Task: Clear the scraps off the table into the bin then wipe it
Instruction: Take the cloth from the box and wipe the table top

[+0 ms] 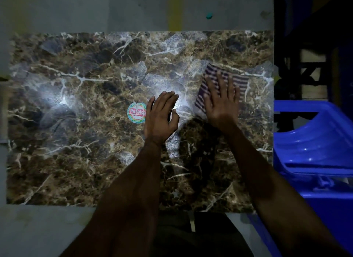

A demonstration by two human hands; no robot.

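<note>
The right hand [221,102] presses flat on a striped purple cloth [238,82] right of centre on the brown marbled worktop [76,142]; the left hand [161,115] hovers relaxed, empty. Under flat fingers alone, the cloth could bunch or slip.

Desk [76,161] fills most of the view, floor [47,228] showing behind it, to its left and in front. 2 hands over the desk's right-centre part. Cloth [236,82] lies on the desk toward the right edge, behind the middle. Right hand [221,103] rests flat on the cloth, fingers spread, pointing away from the person. Left hand [162,117] just left of the right hand, apart from the cloth; cannot tell if it touches the desk. Sticker [136,112] on the desk, just left of the left hand, partly hidden by it. Bin [315,147] off the desk's right edge, just beside it. Small object [209,16] on the floor behind the desk, right of centre.
</note>
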